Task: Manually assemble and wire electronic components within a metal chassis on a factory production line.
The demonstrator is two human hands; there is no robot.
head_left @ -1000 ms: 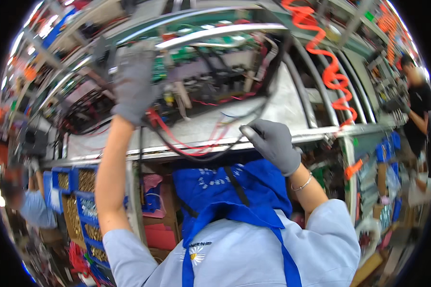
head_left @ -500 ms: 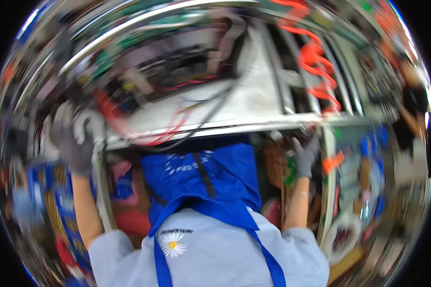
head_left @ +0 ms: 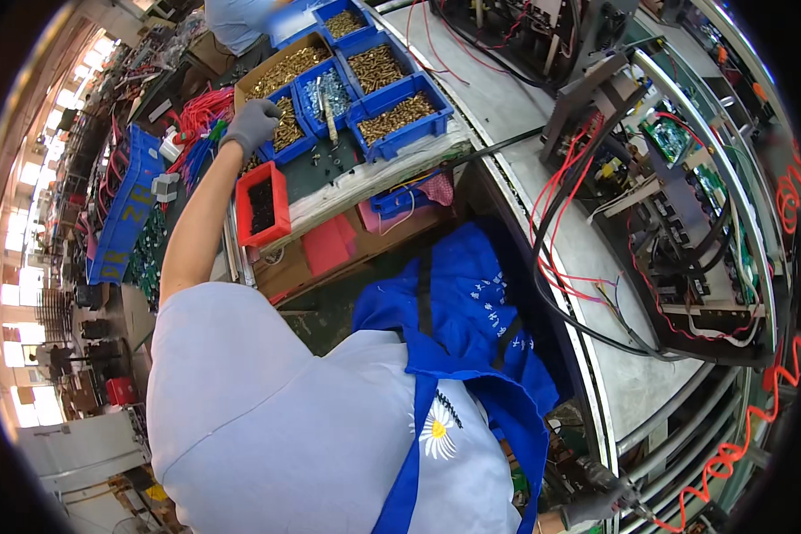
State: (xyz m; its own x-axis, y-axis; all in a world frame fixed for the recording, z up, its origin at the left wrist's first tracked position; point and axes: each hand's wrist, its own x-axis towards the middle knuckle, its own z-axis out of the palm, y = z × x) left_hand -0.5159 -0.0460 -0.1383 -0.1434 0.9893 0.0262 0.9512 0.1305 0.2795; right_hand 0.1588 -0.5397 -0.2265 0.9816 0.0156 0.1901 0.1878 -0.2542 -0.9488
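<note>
My left hand (head_left: pixel 256 125), in a grey glove, reaches to the rim of a small blue bin (head_left: pixel 287 133) of brass-coloured screws. Its fingers bend down toward the bin, and their tips are hidden. Beside that bin are a blue bin of silvery small parts (head_left: pixel 326 94) and a cardboard box of brass-coloured screws (head_left: pixel 287 71). At the lower right, my gloved right hand (head_left: pixel 594 507) is closed round a dark air tool (head_left: pixel 610 481) with a red coiled hose (head_left: pixel 725 456). Part of that hand lies behind my clothing and near the picture's dark rim.
An open electronics chassis (head_left: pixel 685 205) with red and black wires stands on the metal-topped conveyor bench (head_left: pixel 632 383) at right. Steel rollers (head_left: pixel 685 436) lie nearer me. A red bin of dark screws (head_left: pixel 262 205) sits at the side table's edge. Another person (head_left: pixel 240 22) is at the far end.
My view has swung left, bringing the screw bins into sight. My left hand has gone from the bench edge to the bins; my right hand now appears at the lower right with the air tool.
</note>
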